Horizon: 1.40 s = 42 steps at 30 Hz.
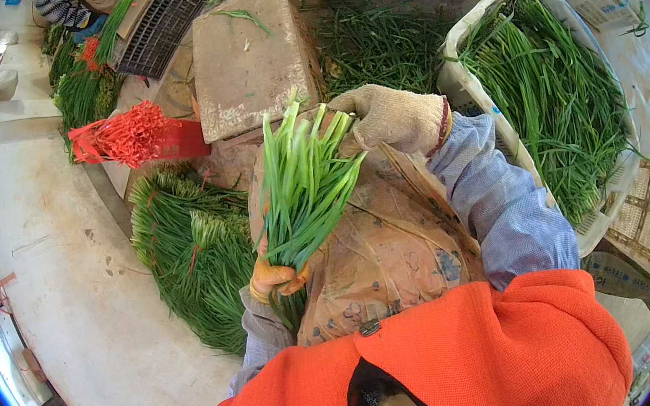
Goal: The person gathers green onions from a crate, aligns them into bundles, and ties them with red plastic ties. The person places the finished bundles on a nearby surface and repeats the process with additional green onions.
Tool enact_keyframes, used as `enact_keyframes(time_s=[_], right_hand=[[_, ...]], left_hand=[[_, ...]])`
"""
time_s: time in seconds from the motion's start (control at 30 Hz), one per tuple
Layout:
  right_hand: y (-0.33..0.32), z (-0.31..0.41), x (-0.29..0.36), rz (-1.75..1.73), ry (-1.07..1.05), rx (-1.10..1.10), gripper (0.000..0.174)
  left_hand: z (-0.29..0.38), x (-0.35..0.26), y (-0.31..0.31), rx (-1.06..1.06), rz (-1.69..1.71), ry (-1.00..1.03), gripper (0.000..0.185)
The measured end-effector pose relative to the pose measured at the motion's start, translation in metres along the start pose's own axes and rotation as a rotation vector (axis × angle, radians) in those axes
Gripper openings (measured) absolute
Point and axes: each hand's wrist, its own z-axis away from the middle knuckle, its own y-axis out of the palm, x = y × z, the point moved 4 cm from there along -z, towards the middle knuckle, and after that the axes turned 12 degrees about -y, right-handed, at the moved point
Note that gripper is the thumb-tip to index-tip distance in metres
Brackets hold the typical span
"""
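My left hand point(276, 278), in an orange glove, grips a loose bunch of garlic chives point(307, 187) by its leafy part. The pale stem ends point up and away from me, over my apron-covered lap point(380, 251). My right hand point(391, 117), in a beige knit work glove, is at the stem ends with its fingers curled; whether it pinches some stems cannot be made out. Tied bundles of chives point(194, 263) lie in a pile to my left. Beyond the bunch stands a low wooden block point(247, 59) with a few leaf scraps on it.
On my right stands a lined basket point(526, 161) full of loose chives. Loose leaves point(381, 41) cover the floor past the block. Red ties point(134, 132) fill a red box at the left. A black crate point(157, 28) and a person's striped sleeve point(59, 10) are at the upper left.
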Motion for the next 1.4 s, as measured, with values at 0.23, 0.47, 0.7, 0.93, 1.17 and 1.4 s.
enact_keyframes(time_s=[0.23, 0.47, 0.7, 0.93, 1.17, 1.4], right_hand=[[0.005, -0.005, 0.009, 0.651, 0.128, -0.120, 0.053], [0.025, -0.012, 0.003, 1.204, 0.074, -0.161, 0.029], [0.008, 0.001, -0.043, 0.638, -0.071, -0.374, 0.040], [-0.013, 0.001, -0.098, -0.423, 0.176, -0.608, 0.045], [0.015, 0.038, -0.015, 0.851, -0.208, -0.532, 0.080], [0.009, 0.026, -0.022, 0.364, -0.012, -0.493, 0.068]], left_hand=[[-0.002, -0.002, -0.005, 0.041, -0.015, -0.027, 0.084], [-0.012, -0.012, 0.026, -0.314, -0.271, -0.156, 0.078], [-0.014, -0.010, 0.035, -0.355, -0.521, -0.188, 0.099], [-0.018, -0.007, 0.052, -0.380, -0.901, 0.120, 0.089], [-0.020, -0.015, 0.079, -0.504, -1.273, 0.288, 0.079], [-0.015, -0.021, 0.086, -0.490, -1.059, 0.212, 0.079]])
